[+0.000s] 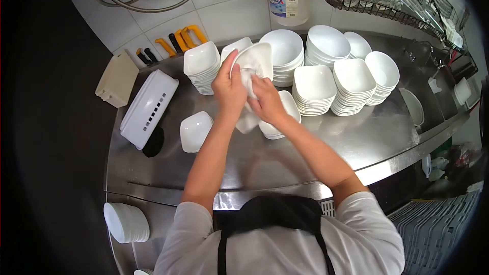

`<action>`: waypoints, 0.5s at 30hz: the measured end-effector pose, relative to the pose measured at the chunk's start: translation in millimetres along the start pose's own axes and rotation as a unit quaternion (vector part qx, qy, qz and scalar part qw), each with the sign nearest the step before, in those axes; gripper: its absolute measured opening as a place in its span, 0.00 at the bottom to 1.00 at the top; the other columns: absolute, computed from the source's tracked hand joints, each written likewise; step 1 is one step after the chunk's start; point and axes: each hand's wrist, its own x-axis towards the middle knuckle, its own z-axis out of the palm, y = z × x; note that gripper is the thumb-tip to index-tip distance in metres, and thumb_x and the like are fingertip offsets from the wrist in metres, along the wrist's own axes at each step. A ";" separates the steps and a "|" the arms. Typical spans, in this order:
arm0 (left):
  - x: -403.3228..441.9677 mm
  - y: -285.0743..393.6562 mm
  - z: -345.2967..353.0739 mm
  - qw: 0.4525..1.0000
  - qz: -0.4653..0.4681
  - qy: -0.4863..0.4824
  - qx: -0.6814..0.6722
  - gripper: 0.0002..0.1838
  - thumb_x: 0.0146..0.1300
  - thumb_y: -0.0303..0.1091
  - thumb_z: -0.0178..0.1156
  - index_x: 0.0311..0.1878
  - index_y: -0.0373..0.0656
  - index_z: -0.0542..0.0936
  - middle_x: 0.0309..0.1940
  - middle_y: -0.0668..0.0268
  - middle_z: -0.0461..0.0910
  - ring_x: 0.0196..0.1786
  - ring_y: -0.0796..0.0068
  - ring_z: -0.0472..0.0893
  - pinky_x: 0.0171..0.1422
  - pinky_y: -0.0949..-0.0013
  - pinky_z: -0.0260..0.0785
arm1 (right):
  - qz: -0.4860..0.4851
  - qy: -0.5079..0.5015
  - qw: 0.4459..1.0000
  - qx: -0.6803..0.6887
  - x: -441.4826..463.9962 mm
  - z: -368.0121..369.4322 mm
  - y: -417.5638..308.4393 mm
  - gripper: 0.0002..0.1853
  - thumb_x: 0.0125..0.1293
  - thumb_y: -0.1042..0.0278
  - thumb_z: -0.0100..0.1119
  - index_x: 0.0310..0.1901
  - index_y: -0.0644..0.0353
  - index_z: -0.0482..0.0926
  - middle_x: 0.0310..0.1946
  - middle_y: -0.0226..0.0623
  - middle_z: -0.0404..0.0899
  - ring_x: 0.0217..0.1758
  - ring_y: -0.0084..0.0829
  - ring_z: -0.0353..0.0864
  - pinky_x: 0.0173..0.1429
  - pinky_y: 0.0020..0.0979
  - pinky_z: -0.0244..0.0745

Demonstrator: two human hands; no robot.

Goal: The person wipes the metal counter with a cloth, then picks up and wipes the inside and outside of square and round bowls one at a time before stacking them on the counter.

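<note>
A white square bowl [259, 56] is tilted up in my left hand [229, 87], whose fingers wrap round its left side. My right hand [267, 99] is closed on a white cloth [248, 82], pressed against the inside of the bowl. The cloth's lower end hangs below both hands, slightly blurred. Beneath my right forearm is a short stack of white square bowls [285, 117], partly hidden. Another low stack of square bowls [196, 131] stands to the left of my left forearm.
Stacks of square bowls [315, 85] and round bowls [282, 48] line the back of the steel counter [244, 168]. A white plastic container [150, 107] and knives [175, 40] are at the left. A wire rack [377, 2] hangs above; a sink [438, 94] is at the right.
</note>
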 end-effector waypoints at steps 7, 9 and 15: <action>-24.5 -18.6 14.8 0.997 -0.058 0.019 -0.055 0.17 0.73 0.27 0.51 0.62 0.41 0.79 0.45 0.61 0.84 0.43 0.80 0.78 0.50 0.73 0.71 | 0.113 0.121 0.986 0.036 9.2 6.0 -10.8 0.22 0.54 0.75 0.61 0.52 0.67 0.76 0.56 0.53 0.76 0.46 0.53 0.75 0.55 0.46 0.71; -19.2 -20.1 1.8 0.991 -0.104 -0.017 -0.085 0.17 0.74 0.27 0.50 0.61 0.39 0.79 0.46 0.62 0.84 0.45 0.79 0.78 0.52 0.73 0.71 | 0.050 -0.039 0.998 0.004 -8.6 -11.8 -16.5 0.26 0.50 0.76 0.62 0.55 0.65 0.78 0.59 0.51 0.77 0.51 0.50 0.77 0.57 0.43 0.73; -30.0 -48.6 -21.0 0.947 -0.222 0.029 -0.232 0.15 0.74 0.28 0.52 0.59 0.35 0.78 0.46 0.63 0.84 0.47 0.77 0.81 0.53 0.71 0.74 | 0.005 0.038 0.993 -0.107 10.9 -65.0 -0.6 0.27 0.46 0.75 0.65 0.53 0.50 0.81 0.64 0.36 0.75 0.47 0.43 0.74 0.58 0.40 0.72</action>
